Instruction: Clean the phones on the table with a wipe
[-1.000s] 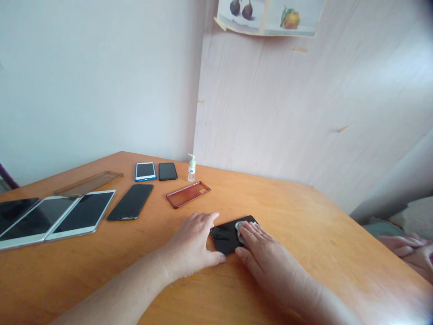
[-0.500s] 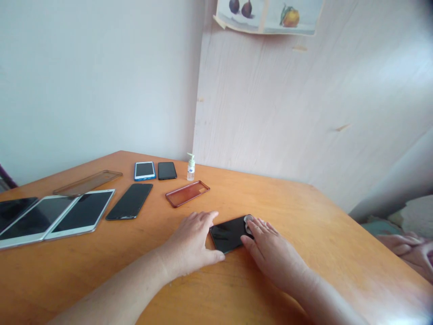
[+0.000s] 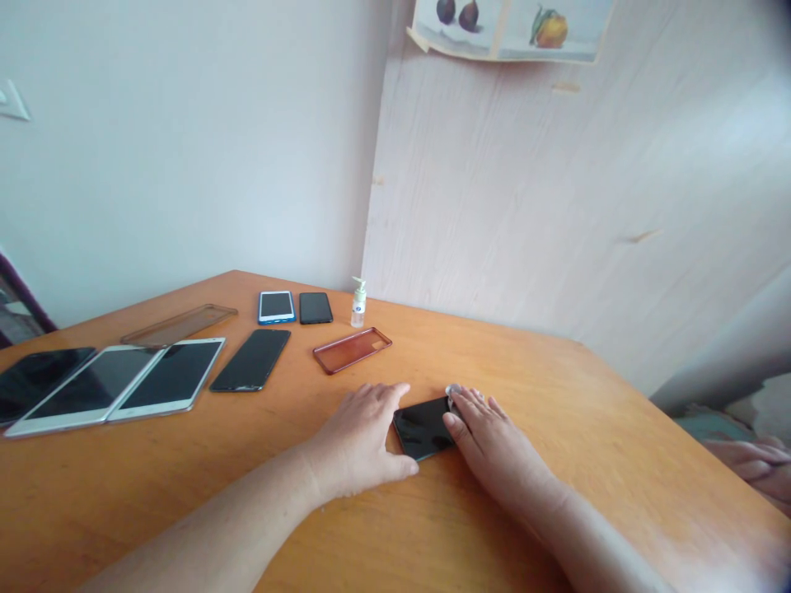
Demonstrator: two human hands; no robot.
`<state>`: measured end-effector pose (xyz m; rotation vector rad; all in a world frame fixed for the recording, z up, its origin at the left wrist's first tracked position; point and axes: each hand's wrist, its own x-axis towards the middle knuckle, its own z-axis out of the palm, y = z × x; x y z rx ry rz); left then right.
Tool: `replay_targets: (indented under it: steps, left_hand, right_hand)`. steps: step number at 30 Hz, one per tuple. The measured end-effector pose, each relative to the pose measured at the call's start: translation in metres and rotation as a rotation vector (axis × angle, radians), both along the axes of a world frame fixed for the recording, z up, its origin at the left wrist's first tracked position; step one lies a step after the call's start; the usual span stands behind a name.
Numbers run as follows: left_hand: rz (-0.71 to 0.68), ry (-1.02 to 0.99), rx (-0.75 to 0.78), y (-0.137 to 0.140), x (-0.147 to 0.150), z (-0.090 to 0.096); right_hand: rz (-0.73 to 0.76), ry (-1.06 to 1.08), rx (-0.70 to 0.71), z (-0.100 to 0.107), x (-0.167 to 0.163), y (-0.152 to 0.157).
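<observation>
A black phone [image 3: 425, 430] lies face up on the wooden table in front of me, turned slightly. My left hand [image 3: 364, 445] spans its left end, thumb at the near edge and fingers beyond the far corner, bracing it. On the phone's right end my right hand [image 3: 494, 441] lies palm down, fingers pressed over a crumpled whitish wipe [image 3: 454, 390]. Most of the wipe and the phone's right end are hidden under these fingers. Beyond my left hand lies a reddish clear phone case [image 3: 352, 350].
A small pump bottle [image 3: 358, 305] stands behind the case. To its left lie a black phone [image 3: 315, 308], a blue-edged phone [image 3: 276, 306], another dark phone [image 3: 251, 361], white tablets [image 3: 173, 379] and a brownish clear case [image 3: 179, 325]. Another person's hands [image 3: 751, 461] rest at the right.
My right fingers and the wipe have shifted a little on the phone's right end. My left hand stays around the left end. The whole view has swung slightly left.
</observation>
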<state>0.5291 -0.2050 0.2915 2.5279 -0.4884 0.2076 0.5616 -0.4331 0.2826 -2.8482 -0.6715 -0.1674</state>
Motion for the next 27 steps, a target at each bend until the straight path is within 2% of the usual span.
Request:
replay_targets:
  steps: [2,5,7,9,12,14,16,20,22,24,27]
  left_hand:
    - [-0.003,-0.009,-0.012,0.000,0.000,-0.001]
    - [-0.002,-0.017,-0.031,0.000,0.000,-0.002]
    - [0.006,-0.012,-0.035,0.000,0.000,-0.003]
    - [0.017,-0.001,-0.033,-0.001,0.000,-0.003]
    - [0.029,0.009,-0.033,-0.001,-0.001,-0.002]
    - [0.030,0.012,-0.030,-0.001,-0.001,-0.002]
    - [0.030,0.012,-0.028,-0.001,0.000,-0.003]
    - [0.023,0.007,-0.027,-0.001,0.001,-0.003]
    - [0.022,0.014,-0.019,-0.001,0.001,-0.002]
    - [0.027,0.025,-0.013,-0.001,0.000,-0.001]
    - [0.032,0.034,-0.015,-0.001,0.000,-0.002]
  right_hand:
    - [0.102,0.016,0.000,0.006,-0.010,0.011]
    - [0.331,0.091,0.024,0.019,-0.031,0.031]
    - [0.389,0.115,0.026,0.022,-0.033,0.036]
    - [0.309,0.088,0.013,0.017,-0.024,0.029]
    - [0.069,0.017,-0.014,0.002,0.000,0.009]
    - [-0.015,-0.005,-0.029,-0.004,0.007,0.002]
    - [0.026,0.001,-0.035,-0.003,0.002,0.005]
    - [0.320,0.086,-0.018,0.015,-0.028,0.030]
    - [0.367,0.108,-0.015,0.020,-0.033,0.035]
    - [0.283,0.089,-0.026,0.017,-0.025,0.029]
    - [0.045,0.046,-0.065,0.004,-0.001,0.007]
